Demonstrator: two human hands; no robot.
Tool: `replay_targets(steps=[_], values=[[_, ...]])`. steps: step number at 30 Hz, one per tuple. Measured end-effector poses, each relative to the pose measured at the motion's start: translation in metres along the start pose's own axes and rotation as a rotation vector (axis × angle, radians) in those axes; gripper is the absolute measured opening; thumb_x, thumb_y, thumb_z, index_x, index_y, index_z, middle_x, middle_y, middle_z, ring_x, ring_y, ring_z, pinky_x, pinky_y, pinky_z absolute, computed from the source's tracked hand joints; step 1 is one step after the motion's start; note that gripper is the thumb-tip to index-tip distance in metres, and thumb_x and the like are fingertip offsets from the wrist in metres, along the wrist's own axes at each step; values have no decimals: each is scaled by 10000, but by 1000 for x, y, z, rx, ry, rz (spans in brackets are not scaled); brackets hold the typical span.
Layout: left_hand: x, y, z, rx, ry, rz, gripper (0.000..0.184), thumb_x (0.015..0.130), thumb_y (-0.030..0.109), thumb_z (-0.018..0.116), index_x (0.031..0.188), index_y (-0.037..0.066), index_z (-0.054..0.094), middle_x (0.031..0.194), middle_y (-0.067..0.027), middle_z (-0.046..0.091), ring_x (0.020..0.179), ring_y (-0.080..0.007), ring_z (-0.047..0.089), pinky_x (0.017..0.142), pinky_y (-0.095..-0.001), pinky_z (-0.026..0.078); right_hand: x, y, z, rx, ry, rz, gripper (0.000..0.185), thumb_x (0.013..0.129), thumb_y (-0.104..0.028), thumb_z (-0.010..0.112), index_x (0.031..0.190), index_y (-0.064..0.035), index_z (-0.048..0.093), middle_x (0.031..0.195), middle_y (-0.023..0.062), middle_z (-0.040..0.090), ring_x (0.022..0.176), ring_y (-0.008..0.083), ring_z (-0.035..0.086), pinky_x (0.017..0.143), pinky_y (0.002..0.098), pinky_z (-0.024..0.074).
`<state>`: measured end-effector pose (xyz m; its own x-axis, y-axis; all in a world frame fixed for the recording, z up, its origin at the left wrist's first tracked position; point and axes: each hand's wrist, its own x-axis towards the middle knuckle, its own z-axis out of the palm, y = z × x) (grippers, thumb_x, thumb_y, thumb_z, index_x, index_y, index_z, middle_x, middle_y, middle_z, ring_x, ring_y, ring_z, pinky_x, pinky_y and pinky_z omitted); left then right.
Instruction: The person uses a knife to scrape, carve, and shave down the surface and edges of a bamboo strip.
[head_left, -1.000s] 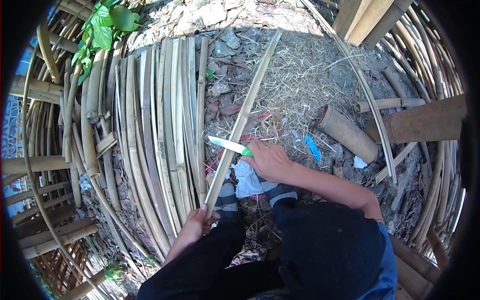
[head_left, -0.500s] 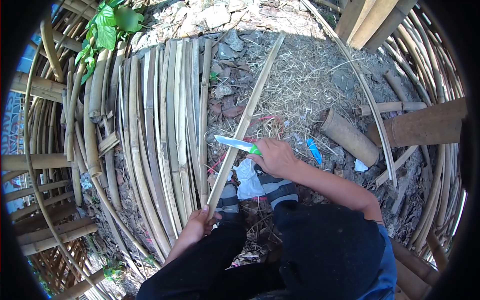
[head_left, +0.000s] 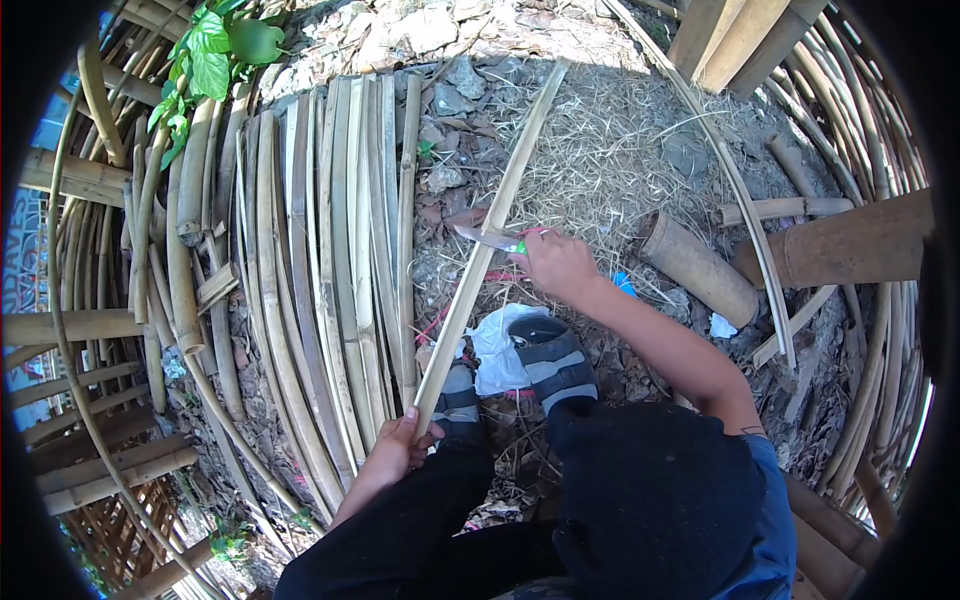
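A long split bamboo strip slants from my lap up over the ground. My left hand is closed around its near end, beside my left knee. In my right hand is a knife with a green handle, mostly covered by my fingers. The blade lies across the strip around its middle and points left. Below the knife, my shoes rest on the ground with a white plastic bag between them.
Many bamboo strips lie side by side on the left. A thick bamboo piece, a blue object and a long curved strip are on the right. Dry shavings cover the ground ahead. Green leaves hang at upper left.
My right hand and the knife have moved forward along the strip, away from my body. The left hand stays at the near end. My right hand and forearm now partly cover the blue object.
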<state>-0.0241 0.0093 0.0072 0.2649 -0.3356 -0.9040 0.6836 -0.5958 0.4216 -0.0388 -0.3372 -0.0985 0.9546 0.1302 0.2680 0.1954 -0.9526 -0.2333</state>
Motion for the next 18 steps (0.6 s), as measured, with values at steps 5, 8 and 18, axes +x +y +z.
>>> replay_targets(steps=[5,8,18], values=[[3,4,-2,-16,14,11,580,1079,460,294,949,18,646,681,33,454,563,-82,349,525,-246,319,7,-28,-5,-19,61,219,450,954,-446,581,755,-44,549,569,117,597,472,269,630,408,387,497],[1,5,1,-9,12,22,580,1078,464,297,953,20,650,686,33,459,545,-81,343,517,-247,319,-6,-66,-13,125,17,72,452,947,-452,590,752,-46,548,572,118,596,466,267,625,413,387,500],[2,-4,-8,-64,-61,7,584,1074,483,293,982,22,640,678,41,412,529,-74,312,489,-238,299,13,29,-45,29,-80,573,474,1027,-407,456,841,10,581,608,183,639,528,357,651,478,471,509]])
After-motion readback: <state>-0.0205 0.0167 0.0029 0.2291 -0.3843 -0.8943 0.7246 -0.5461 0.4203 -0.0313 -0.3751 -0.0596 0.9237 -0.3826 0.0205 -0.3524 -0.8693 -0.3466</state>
